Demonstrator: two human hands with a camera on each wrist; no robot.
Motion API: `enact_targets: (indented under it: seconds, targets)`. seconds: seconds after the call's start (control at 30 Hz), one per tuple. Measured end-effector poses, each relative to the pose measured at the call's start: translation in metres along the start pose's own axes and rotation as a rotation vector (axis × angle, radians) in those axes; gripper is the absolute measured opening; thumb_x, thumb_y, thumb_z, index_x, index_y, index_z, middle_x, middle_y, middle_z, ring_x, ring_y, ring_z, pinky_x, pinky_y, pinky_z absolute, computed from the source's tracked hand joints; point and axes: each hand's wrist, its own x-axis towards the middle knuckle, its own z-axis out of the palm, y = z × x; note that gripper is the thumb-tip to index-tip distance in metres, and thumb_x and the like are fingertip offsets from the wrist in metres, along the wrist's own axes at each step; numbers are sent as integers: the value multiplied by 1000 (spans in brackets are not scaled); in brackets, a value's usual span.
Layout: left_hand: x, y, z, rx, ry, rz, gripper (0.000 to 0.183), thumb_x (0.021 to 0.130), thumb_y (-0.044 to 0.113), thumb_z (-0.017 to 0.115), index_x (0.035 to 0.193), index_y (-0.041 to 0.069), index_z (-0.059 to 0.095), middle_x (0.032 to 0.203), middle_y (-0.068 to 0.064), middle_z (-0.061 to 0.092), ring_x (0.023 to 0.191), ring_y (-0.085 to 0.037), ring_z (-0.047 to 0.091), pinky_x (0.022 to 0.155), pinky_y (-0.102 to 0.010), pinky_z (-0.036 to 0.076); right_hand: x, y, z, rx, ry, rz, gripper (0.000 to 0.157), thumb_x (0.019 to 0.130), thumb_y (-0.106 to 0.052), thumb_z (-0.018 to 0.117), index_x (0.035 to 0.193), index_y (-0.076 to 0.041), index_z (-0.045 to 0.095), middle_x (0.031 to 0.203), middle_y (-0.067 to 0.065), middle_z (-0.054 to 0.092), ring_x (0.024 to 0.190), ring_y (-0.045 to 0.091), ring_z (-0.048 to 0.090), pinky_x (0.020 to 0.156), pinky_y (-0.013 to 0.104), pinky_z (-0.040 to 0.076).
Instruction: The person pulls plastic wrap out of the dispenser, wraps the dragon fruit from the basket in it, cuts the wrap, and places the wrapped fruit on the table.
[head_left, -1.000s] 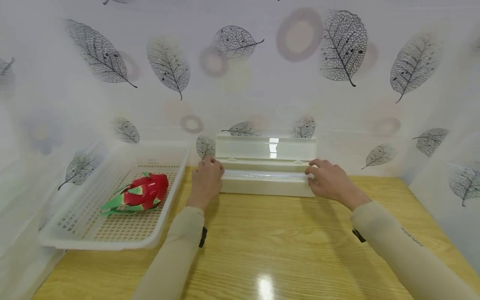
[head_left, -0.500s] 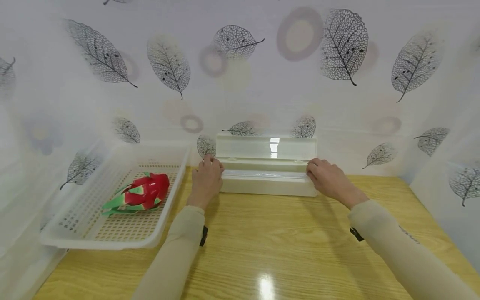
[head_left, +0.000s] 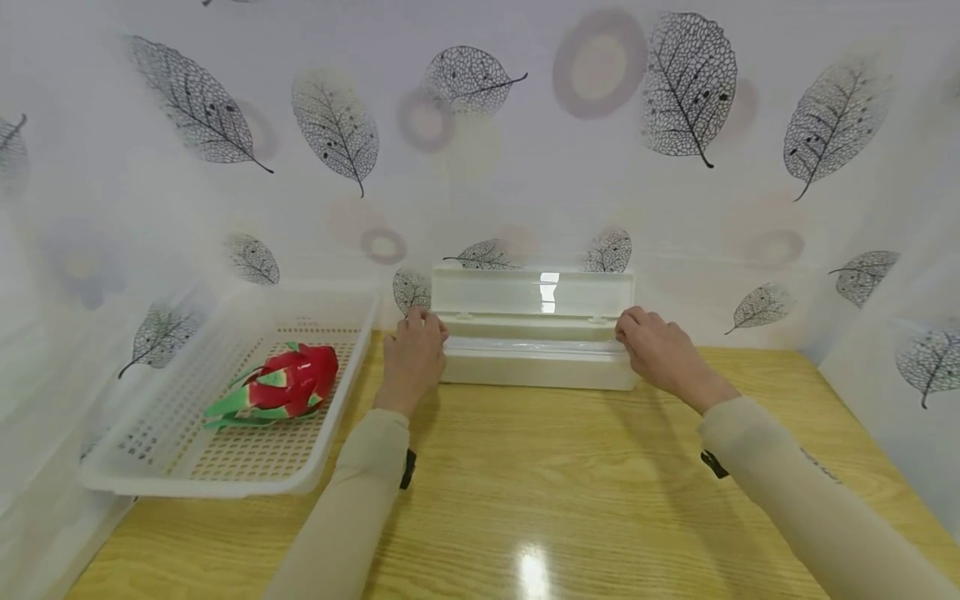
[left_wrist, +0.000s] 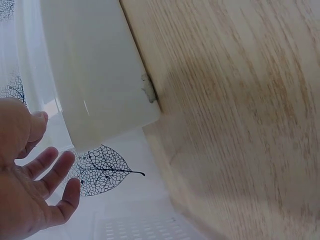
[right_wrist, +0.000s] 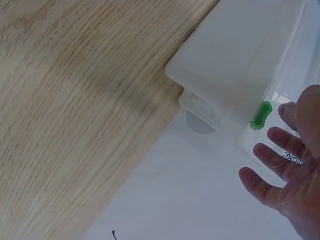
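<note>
A white cling film dispenser box lies across the back of the table, its lid raised against the wall. Shiny clear cling film runs along the opening. At the box's left end, my left hand pinches the film's edge between thumb and forefinger, the other fingers loosely bent. My right hand does likewise at the right end, beside a small green piece on the box's rim. The pinched edge itself is mostly hidden behind the thumbs.
A white plastic basket stands on the left of the table, with a red and green dragon fruit in it. A leaf-patterned sheet covers the wall behind. Wooden tabletop stretches in front of the box.
My right hand's fingers have closed together at the box's right end, and the hand has moved slightly right and up. The left hand has hardly moved.
</note>
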Motion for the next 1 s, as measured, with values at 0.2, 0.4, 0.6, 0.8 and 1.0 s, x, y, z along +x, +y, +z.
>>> enact_targets:
  seconds: [0.2, 0.4, 0.6, 0.8, 1.0]
  targets:
    - [0, 1, -3, 15, 2, 4, 20, 106, 19, 53, 115, 4, 63, 138, -22, 53, 110, -39, 62, 84, -53, 55, -1, 0, -2, -17, 2, -3, 8, 104, -6, 54, 103, 1, 58, 110, 21, 62, 87, 35, 62, 58, 44, 52]
    - [0, 3, -7, 30, 12, 3, 20, 105, 18, 54, 115, 3, 63, 136, -22, 53, 106, -37, 63, 84, -52, 55, -2, 0, -6, -40, 17, -1, 10, 104, -8, 54, 100, 1, 56, 108, 19, 60, 86, 34, 61, 58, 43, 50]
    - [-1, 4, -11, 31, 9, 14, 20, 106, 17, 52, 116, 4, 63, 137, -21, 52, 105, -37, 62, 84, -51, 54, -3, -1, -8, -60, 8, 4, 7, 104, -7, 53, 101, -1, 56, 108, 18, 60, 90, 35, 61, 61, 47, 51]
    - [-2, 3, -10, 59, 31, 41, 18, 105, 16, 55, 115, 4, 64, 134, -20, 55, 99, -35, 63, 78, -49, 55, -6, -1, -9, -93, 15, -20, 6, 104, -7, 55, 101, -2, 57, 108, 17, 61, 91, 36, 62, 62, 48, 52]
    - [-6, 2, -9, 109, 54, 96, 18, 106, 20, 54, 109, 6, 64, 123, -18, 59, 94, -33, 65, 71, -46, 54, -13, 0, -7, -46, -18, -60, 6, 104, -9, 56, 101, -5, 59, 113, 16, 62, 97, 35, 62, 66, 47, 52]
